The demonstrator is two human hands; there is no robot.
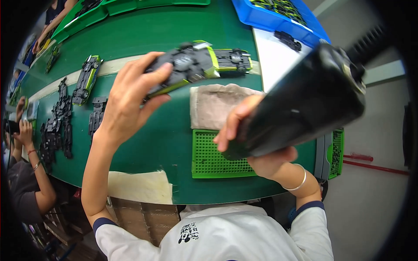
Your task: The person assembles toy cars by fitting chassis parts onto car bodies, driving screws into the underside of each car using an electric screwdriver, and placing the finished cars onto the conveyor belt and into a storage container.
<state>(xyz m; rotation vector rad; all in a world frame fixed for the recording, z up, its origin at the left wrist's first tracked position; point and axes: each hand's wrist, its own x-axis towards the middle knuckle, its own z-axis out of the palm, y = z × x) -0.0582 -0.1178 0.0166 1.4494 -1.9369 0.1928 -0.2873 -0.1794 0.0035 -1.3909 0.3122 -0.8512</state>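
My left hand (126, 95) grips a toy car (185, 65) turned underside up, with a black chassis and yellow-green body edges. My right hand (274, 164) is wrapped around a thick black electric screwdriver (300, 108), held close to the camera and blurred. A ribbed cable end leaves its upper right end; its tip is not visible. Just beyond the held car, another upside-down toy car (235, 60) lies on the table. Under the hands are a greyish cloth pad (211, 106) and a green perforated tray (204, 163), which the right hand and screwdriver partly cover.
Black chassis parts (56, 119) and a toy car (87, 80) lie at the left on the green table (143, 161). A blue bin (278, 21) of parts stands far right; green bins (130, 5) line the back. Co-workers' arms (37, 161) show at left.
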